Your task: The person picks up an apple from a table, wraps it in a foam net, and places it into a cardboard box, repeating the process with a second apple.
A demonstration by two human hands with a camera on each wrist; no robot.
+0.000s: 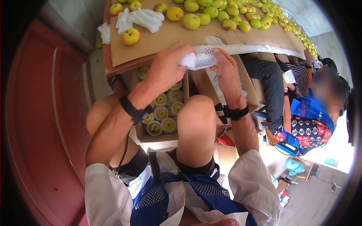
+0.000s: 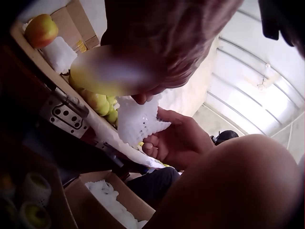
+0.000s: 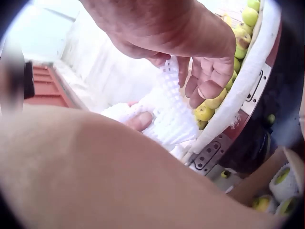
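A white foam fruit net (image 1: 203, 58) is stretched between my two hands, close over the near edge of the table. My left hand (image 1: 170, 63) grips its left end, with part of the net bunched at the fingers. My right hand (image 1: 226, 67) pinches the opposite end between thumb and fingers. From the right wrist view, the left thumb (image 3: 140, 121) presses on the net's mesh. A yellow-red apple (image 1: 131, 37) lies on the cardboard-covered table (image 1: 166, 41), just beyond my left hand. More foam nets (image 1: 141, 19) lie behind that apple.
Many loose green-yellow apples (image 1: 191, 22) spread along the table's far side. Below its edge, between my knees, stands a carton holding net-wrapped apples (image 1: 161, 113). Another carton with white foam nets (image 2: 112, 202) stands beside it. A person (image 1: 313, 120) sits at the right.
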